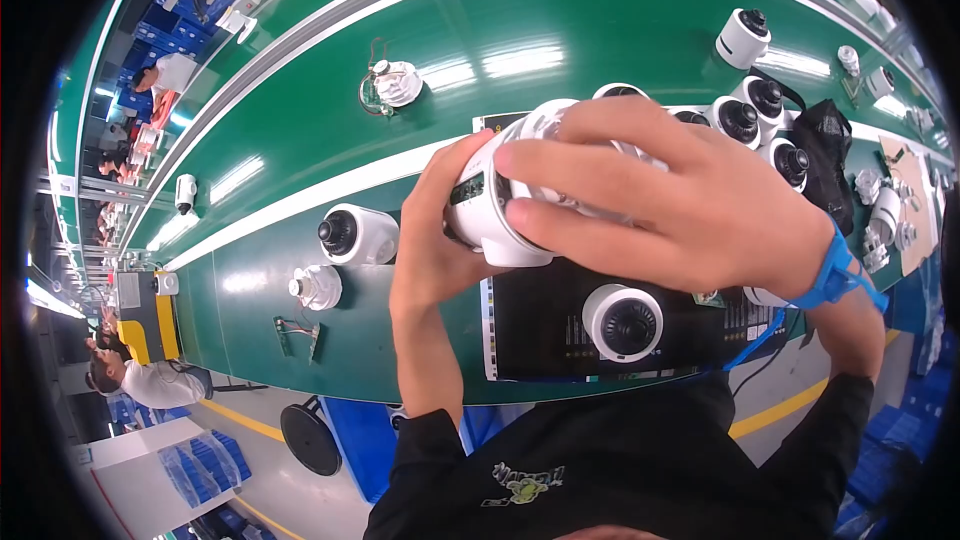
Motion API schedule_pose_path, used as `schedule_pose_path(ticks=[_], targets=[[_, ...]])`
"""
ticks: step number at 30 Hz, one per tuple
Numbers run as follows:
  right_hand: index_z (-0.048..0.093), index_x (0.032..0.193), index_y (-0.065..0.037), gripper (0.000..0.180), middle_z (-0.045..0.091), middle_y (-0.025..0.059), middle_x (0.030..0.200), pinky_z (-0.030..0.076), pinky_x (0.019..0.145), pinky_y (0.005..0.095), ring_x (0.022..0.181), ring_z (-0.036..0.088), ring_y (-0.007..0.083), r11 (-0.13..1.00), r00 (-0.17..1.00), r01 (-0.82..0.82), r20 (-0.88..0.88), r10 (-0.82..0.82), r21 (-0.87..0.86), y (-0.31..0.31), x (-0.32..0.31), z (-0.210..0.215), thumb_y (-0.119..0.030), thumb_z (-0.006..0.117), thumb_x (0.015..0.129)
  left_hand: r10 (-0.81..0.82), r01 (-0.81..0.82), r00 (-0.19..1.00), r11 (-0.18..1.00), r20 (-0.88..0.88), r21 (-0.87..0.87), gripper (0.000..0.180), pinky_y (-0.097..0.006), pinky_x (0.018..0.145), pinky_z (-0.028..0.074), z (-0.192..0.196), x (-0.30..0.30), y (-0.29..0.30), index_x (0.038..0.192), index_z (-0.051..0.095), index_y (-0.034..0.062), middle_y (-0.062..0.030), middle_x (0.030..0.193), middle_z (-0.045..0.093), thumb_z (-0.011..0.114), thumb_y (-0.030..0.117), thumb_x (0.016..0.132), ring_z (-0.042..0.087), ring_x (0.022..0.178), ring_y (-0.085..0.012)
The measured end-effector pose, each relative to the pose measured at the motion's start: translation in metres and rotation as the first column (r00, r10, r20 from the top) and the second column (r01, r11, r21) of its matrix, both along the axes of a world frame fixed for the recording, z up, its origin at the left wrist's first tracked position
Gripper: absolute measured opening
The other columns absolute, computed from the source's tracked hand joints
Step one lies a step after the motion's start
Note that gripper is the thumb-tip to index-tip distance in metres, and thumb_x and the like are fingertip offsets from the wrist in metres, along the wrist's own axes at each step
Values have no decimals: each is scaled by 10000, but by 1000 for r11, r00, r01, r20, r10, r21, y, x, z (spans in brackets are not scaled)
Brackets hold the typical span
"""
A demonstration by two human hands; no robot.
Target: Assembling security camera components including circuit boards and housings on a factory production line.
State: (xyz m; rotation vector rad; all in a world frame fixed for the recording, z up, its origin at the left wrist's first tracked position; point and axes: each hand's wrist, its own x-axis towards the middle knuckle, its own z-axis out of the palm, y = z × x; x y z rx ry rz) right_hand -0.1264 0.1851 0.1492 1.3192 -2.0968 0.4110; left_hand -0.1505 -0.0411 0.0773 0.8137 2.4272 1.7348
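Observation:
A white security camera housing (505,225) is held up over the bench, with a dark slot in its side showing green circuitry. My left hand (428,240) is wrapped round its left side, and its fingertips are mostly hidden. From the right, my right hand (680,195) reaches across the top, its fingers bent and pressed on the housing. A whitish clear piece (545,120) shows under those fingers; its form is partly hidden. Below my right hand lies a white camera with a black dome (622,323), on a black printed mat (535,330).
Left of my hands lie a white dome camera (360,235), a wrapped white part (316,287) and small circuit boards (300,337). Several dome cameras (738,120) and a black bag (825,145) stand right. A wired part (397,83) sits beyond the metal rail. People work far left.

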Motion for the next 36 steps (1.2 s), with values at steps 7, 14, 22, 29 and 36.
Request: schedule_pose_path(ticks=[7,14,22,29,36], targets=[[253,1429,-84,1043,240,221,1466,292,1076,452,1355,282,356,955,869,19,476,131,-297,18,8,-10,-412,840,633,46,-107,969,963,241,246,955,-369,978,436,27,16,21,1312,407,23,-146,1277,501,908,90,502,533,1151,-250],[117,1450,-84,1183,384,197,1384,380,1040,412,1243,451,284,761,530,141,697,482,-633,6,28,-60,-176,890,560,-242,233,897,970,-369,-69,1158,-490,1055,300,15,19,10,1453,240,79,-230,1456,230,905,273,526,263,1342,-401],[122,1465,-65,1182,373,182,1400,386,1023,376,1237,455,260,678,451,257,706,546,-688,42,51,-56,-111,876,555,-10,-555,821,220,-570,-802,712,-520,979,376,22,-177,-76,1312,463,220,-69,1323,474,767,292,673,374,1294,-287],[95,1473,-92,977,403,250,1352,472,941,409,1147,524,311,674,526,381,748,405,-632,70,89,-48,-149,755,755,-518,-501,826,-488,-224,-715,361,-468,1035,245,-64,-256,-109,1071,648,266,35,1090,632,716,298,718,370,1278,-197],[175,1458,-126,621,468,268,1288,502,914,415,1087,562,327,565,506,621,828,240,-543,91,124,-46,-185,509,937,-490,-480,845,-522,-213,-705,183,-525,1079,182,-68,-264,-115,931,727,225,54,963,690,557,244,867,509,1109,-170]])
